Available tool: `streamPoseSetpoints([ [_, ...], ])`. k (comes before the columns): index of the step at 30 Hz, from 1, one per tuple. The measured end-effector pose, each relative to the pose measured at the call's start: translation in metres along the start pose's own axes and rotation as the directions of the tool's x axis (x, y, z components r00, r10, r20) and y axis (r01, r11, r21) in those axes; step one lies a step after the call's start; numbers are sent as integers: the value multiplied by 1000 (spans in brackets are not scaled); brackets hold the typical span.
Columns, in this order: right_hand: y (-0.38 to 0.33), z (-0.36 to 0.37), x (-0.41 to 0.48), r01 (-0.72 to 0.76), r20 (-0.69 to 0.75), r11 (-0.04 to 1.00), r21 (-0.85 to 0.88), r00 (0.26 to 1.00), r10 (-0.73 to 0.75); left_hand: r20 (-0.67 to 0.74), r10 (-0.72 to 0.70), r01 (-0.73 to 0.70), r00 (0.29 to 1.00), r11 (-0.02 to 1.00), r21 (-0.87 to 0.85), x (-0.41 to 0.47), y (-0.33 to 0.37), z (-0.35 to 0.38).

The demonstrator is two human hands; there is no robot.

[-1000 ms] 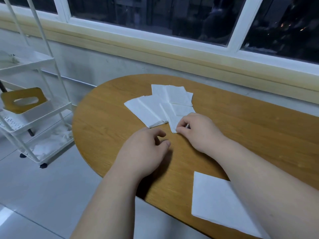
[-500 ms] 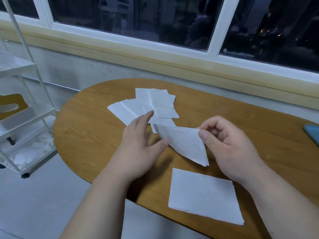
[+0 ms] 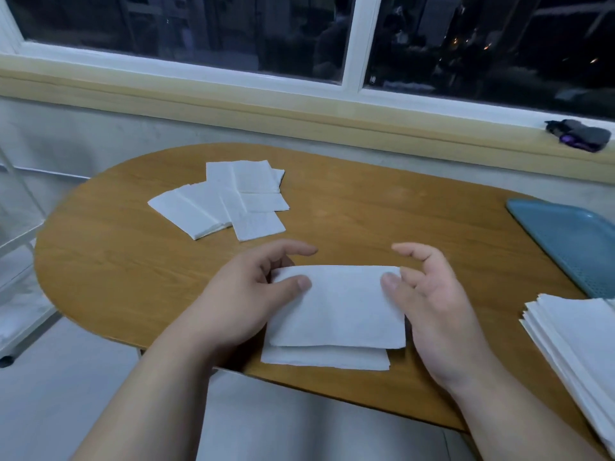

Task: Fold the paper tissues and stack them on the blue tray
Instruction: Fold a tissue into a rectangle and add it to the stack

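A white paper tissue (image 3: 339,311) hangs flat between my hands over the near edge of the wooden table (image 3: 382,214). My left hand (image 3: 243,294) pinches its upper left corner and my right hand (image 3: 429,301) pinches its upper right corner. Directly under it another white tissue (image 3: 326,359) lies flat on the table. Several folded tissues (image 3: 229,201) lie overlapped at the far left of the table. The blue tray (image 3: 572,237) sits at the right edge, its visible part bare. A thick stack of white tissues (image 3: 579,334) lies at the near right.
A white wire shelf cart (image 3: 16,261) stands on the floor left of the table. A dark cloth-like object (image 3: 580,134) rests on the window sill at the far right. The wall and window run behind the table.
The view has swung right, bringing the tray and the stack into sight. The tissue lifted from the folded pile now hangs level between both hands above the flat tissue near the table edge.
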State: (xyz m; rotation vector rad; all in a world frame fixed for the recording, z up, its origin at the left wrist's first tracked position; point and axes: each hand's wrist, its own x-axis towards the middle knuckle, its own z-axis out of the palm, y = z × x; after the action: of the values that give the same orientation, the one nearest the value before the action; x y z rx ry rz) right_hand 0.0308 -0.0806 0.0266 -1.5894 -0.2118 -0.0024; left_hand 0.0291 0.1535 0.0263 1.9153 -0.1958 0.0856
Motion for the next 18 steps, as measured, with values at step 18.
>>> streamPoseSetpoints([
  [18, 33, 1, 1, 84, 30, 686, -723, 995, -90, 87, -197, 139, 977, 885, 444, -1, -17, -13],
])
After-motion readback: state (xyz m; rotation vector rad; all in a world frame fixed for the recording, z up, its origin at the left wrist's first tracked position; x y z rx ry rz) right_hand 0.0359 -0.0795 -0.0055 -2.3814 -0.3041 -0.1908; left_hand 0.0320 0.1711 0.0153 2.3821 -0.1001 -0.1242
